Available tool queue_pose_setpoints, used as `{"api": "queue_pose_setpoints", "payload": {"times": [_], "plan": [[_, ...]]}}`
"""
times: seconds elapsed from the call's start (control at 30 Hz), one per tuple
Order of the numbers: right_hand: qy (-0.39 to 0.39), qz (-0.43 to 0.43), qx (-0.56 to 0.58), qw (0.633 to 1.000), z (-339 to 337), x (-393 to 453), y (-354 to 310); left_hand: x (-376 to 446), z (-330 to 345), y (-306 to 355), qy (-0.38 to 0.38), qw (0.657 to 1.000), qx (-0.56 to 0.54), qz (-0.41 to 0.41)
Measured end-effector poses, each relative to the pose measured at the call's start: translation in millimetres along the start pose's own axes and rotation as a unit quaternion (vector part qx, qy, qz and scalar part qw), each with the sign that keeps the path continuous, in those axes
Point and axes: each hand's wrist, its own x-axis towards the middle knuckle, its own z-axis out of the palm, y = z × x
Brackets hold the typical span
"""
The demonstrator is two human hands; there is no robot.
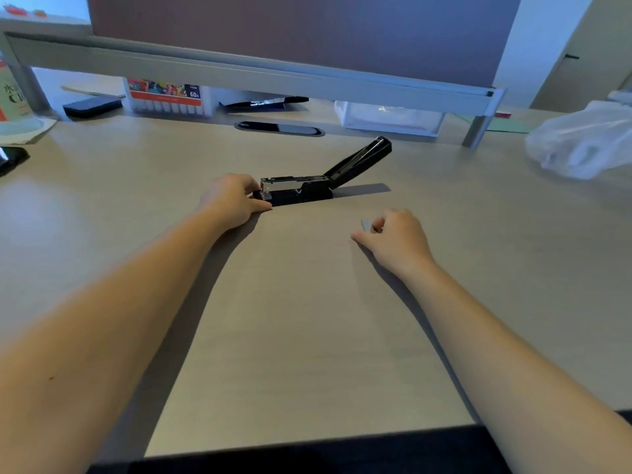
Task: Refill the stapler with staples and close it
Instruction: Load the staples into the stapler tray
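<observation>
Stapler (pixel 309 186) lies open on desk (pixel 307 319), left hand (pixel 232 200) gripping its front end, right hand (pixel 393 239) nearby pinching staples (pixel 366 224).

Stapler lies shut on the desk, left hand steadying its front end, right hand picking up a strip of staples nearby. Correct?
Not quite. In the head view the stapler is open, its lid swung up and back. The rest stands: the left hand steadies its front end and the right hand is at a strip of staples on the desk.
</observation>
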Motion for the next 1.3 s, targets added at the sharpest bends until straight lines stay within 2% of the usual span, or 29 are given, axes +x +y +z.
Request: {"api": "queue_pose_setpoints", "payload": {"times": [0.17,0.37,0.5,0.83,1.3], "plan": [[0.023,-0.029,-0.003,0.999,3.8,0.7,4.1,-13.5,-2.7,3.4,-0.003,1.000,0.012,0.002],[0.016,-0.170,0.087,0.981,-8.2,-11.4,-23.2,-34.3,-10.6,1.5,-0.028,0.999,0.011,0.032],[0.006,-0.234,0.090,0.968,-10.3,-13.9,-43.8,-49.8,-16.0,-2.2,-0.051,0.997,0.003,0.052],[-0.065,-0.245,0.050,0.966,3.6,-20.0,-59.3,-72.1,-22.2,-4.7,-0.081,0.994,0.008,0.079],[-0.102,-0.266,0.023,0.958,1.1,-22.3,-60.0,-72.4,-24.1,-8.6,-0.112,0.990,-0.012,0.087]]}}
